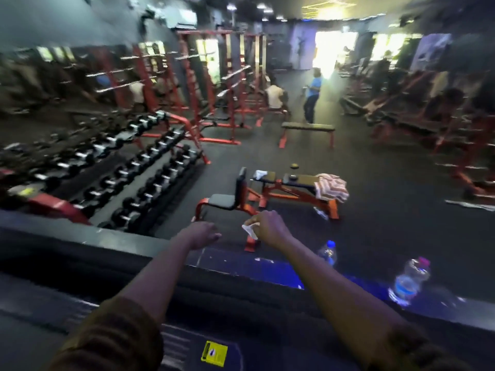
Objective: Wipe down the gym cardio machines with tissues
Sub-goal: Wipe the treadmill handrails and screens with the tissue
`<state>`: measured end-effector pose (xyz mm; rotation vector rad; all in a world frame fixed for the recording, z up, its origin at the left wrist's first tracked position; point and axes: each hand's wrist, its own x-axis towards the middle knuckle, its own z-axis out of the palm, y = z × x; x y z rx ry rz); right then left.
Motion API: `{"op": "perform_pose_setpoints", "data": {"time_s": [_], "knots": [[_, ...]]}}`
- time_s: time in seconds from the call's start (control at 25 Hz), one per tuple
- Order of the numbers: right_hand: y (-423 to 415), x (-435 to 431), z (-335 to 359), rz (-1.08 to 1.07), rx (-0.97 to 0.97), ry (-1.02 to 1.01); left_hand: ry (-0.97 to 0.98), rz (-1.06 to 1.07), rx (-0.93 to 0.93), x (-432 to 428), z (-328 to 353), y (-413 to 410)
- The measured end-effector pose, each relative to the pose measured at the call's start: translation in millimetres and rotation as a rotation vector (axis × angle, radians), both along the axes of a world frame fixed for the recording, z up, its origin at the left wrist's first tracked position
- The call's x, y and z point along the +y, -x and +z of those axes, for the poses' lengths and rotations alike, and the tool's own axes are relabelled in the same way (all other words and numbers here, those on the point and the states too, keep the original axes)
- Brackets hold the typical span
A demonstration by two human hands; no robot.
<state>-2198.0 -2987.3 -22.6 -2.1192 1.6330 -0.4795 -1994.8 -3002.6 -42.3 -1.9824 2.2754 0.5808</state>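
Note:
Both my arms reach forward over the dark front panel of a cardio machine [112, 253]. My right hand [270, 228] grips a small crumpled white tissue [249, 230] that sticks out on its left side. My left hand [203, 234] hangs just left of it with loosely relaxed fingers and holds nothing. The two hands are a short gap apart, above the machine's far edge. The whole view is blurred by motion.
Two plastic water bottles [328, 252] [409, 281] stand on the machine's right ledge. Beyond it are an orange adjustable bench [289, 187] with a towel [330, 187], a dumbbell rack [128, 178] on the left, red racks, a flat bench [308, 127] and people far back.

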Motion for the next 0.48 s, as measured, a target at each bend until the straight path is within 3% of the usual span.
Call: {"op": "perform_pose_setpoints", "data": {"time_s": [0.48], "knots": [[-206,-152,20,0.705,-0.135,-0.031,0.056,0.694,-0.02,-1,16,-186]]}}
